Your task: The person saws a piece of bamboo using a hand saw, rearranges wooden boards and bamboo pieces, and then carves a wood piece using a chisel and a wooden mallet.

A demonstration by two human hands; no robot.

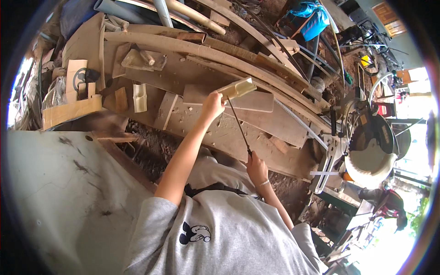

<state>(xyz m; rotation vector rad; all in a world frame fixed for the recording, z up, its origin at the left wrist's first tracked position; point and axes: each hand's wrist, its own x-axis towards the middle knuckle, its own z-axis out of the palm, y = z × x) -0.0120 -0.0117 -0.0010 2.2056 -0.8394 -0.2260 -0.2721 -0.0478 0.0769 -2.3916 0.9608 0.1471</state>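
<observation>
The left arm stretches forward and slightly rightward, its hand (213, 107) closed with fingers wrapped round the near end of a pale moulded piece (241, 88), held up over the counter (201, 133). The right forearm angles up from the lower right, and that hand (257, 169) is curled round the handle of a thin dark tool (239, 123), whose tip reaches the piece's underside or edge — whether it touches, I cannot tell. A similar pale piece (140, 97) lies on the counter to the left, near a cardboard box (71, 112). Long boards (174, 45) run across beyond the hands; a circular-bladed saw (371, 146) stands at the right, and a whitish panel (68, 197) fills the lower left. The grey shirt (247, 229) bears a black cartoon print (195, 233); marks on a pale measuring strip (300, 123) are too small to read.
</observation>
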